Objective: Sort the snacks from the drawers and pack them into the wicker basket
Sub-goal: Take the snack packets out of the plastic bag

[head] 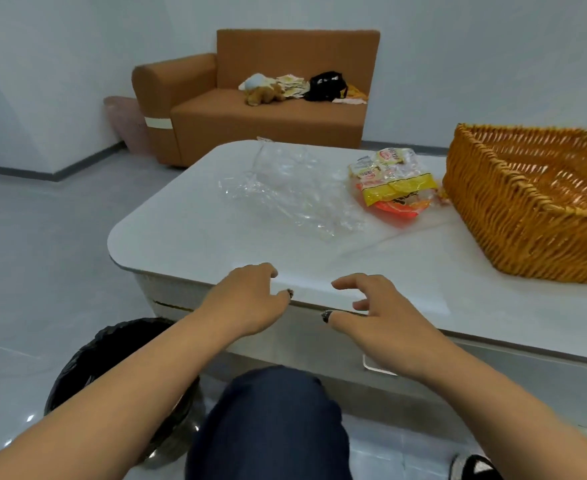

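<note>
An orange wicker basket (513, 216) stands at the right of the white table (195, 233), with nothing visible inside it. Just left of the basket lies a clear bag of snacks (394, 183) with yellow, white and orange wrappers. A crumpled clear plastic bag (285, 188) lies flat near the table's middle. My left hand (250, 299) hovers at the table's near edge with fingers loosely curled and nothing in it. My right hand (375, 313) hangs beside it, fingers spread and relaxed, also holding nothing. A drawer front with a white handle (377, 367) sits under the tabletop below my right hand.
A bin lined with a black bag (112, 362) stands on the floor at the lower left beside my knee (274, 420). A brown sofa (250, 112) with a plush toy, papers and a black bag stands against the far wall. Glossy floor tiles surround the table.
</note>
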Demonstrator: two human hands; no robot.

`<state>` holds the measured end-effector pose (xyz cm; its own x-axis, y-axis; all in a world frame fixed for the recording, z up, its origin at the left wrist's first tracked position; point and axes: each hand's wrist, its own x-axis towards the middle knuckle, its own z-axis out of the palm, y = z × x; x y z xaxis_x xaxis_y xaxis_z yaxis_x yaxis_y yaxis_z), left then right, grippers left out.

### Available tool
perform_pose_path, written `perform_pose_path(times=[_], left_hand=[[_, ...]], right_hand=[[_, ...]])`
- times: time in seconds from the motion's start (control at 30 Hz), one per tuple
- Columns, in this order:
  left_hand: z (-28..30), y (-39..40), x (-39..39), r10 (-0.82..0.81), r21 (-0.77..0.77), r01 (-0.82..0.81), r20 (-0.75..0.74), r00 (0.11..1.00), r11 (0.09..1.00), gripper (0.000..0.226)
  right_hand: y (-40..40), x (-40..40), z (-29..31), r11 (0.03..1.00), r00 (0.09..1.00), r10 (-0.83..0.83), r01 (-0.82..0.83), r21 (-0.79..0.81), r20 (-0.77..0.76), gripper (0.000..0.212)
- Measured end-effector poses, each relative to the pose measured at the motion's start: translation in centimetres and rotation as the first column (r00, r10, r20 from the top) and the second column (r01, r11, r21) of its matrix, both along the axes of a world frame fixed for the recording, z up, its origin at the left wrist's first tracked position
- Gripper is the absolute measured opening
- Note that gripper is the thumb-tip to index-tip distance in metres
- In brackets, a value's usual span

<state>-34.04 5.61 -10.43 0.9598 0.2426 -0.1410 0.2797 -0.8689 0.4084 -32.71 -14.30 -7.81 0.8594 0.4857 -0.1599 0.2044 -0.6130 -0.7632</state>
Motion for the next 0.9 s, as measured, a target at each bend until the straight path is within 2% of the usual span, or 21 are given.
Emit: perform_pose_path(times=[0.13,0.3,0.43,0.53,0.67,0.77,0.9], left_hand=[[0.8,-4.3,1.9,-0.05,-0.052,0.052,0.033,0.998,0.997,0.046],[-1.2,-9.3,6.7,-0.097,-0.113,0.107,0.093,0.991,0.988,0.042],[-2.1,-12.0,12.8,-0.118,-0.037,0.129,0.215,0.97,0.991,0.044],[-2.2,-13.6,18.4,-0.138,0.041,0.132,0.294,0.946,0.99,0.037],[-2.0,-14.8,25.8,-0.217,0.217,0.143,0.372,0.902,0.966,0.031],[-2.0,-14.9,30.2,-0.256,0.336,0.145,0.314,0.914,0.931,0.031],[-3.1,-14.4,33.1,-0.234,0.411,0.206,0.017,0.972,0.888,0.034]], right_hand=[[-4.4,1.8,0.5,0.995,0.994,-0.1,0.099,0.027,0.037,0.04],[-7.8,5.2,-0.3,0.957,0.956,-0.283,0.277,0.083,0.082,0.041],[-8.9,8.6,-0.6,0.941,0.926,-0.335,0.32,0.107,0.177,0.044],[-9.7,10.4,-1.4,0.918,0.909,-0.391,0.374,0.135,0.141,0.042],[-10.0,11.8,-2.5,0.918,0.919,-0.387,0.375,0.131,0.082,0.042],[-10.2,12.6,-2.7,0.92,0.924,-0.38,0.372,0.124,0.046,0.042],[-10.5,13.4,-2.8,0.918,0.924,-0.381,0.375,0.131,0.024,0.042]])
